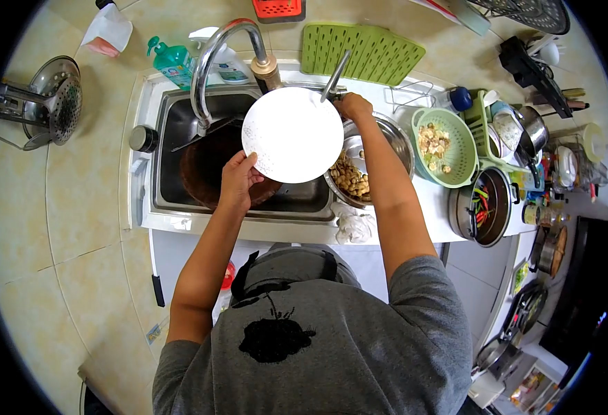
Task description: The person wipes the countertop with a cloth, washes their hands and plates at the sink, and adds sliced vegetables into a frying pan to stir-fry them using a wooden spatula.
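A white plate point(293, 135) with a speckled pattern on its left part is tilted over the sink's right side. My left hand point(239, 181) grips its lower left edge, thumb on the upper face. At the plate's upper right, my right hand point(354, 106) is closed beside the rim of a metal bowl point(402, 138); what its fingers hold is hidden. A shiny metal rod point(336, 75) rises near these fingers. Brown mushroom-like pieces point(349, 180) lie in the bowl, partly covered by the plate and my right forearm.
A brown basin point(197, 173) sits in the steel sink point(162, 149) under the curved faucet point(200, 76). To the right are a green colander point(462, 155) with pale pieces and a pot point(503, 207) with red and green peppers. A white cloth point(354, 227) lies at the counter's front edge.
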Available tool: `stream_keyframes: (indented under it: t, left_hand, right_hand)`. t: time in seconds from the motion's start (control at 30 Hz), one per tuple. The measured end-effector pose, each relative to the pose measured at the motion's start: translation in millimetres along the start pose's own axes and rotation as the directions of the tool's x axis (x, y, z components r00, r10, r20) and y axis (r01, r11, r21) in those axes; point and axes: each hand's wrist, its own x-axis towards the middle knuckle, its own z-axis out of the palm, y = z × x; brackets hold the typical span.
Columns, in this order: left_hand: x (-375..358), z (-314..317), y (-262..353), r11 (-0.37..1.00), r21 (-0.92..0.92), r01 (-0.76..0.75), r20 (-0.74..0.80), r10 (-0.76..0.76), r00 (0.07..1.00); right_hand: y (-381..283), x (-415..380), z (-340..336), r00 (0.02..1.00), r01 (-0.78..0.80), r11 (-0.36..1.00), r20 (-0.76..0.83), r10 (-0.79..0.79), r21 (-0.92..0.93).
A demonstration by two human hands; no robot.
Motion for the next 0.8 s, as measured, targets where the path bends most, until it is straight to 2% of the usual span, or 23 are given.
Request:
stream_keyframes:
  t: [0.1, 0.2, 0.3, 0.8]
  left_hand:
    - [3.1, -3.1, -3.9, 1.0, 0.006, -0.001, 0.021, 0.001, 1.0]
    - [6.8, -5.2, -7.7, 1.0, 0.002, 0.005, 0.032, -0.005, 0.999]
    - [8.1, -4.0, -8.0, 1.0, -0.011, 0.012, 0.015, -0.012, 1.0]
    - [9.5, -1.5, -9.9, 0.999, 0.014, 0.032, -0.047, -0.031, 0.998]
  right_hand:
    - [2.2, 3.9, -0.8, 1.0, 0.007, 1.0, -0.004, -0.007, 0.025]
    - [11.8, 19.2, 6.6, 0.995, 0.084, 0.991, -0.06, -0.078, 0.107]
    - [15.7, 25.0, 8.2, 0.989, 0.119, 0.987, -0.095, -0.109, 0.106]
    - [18.4, 33.4, 14.5, 0.989, 0.113, 0.988, -0.102, -0.103, 0.101]
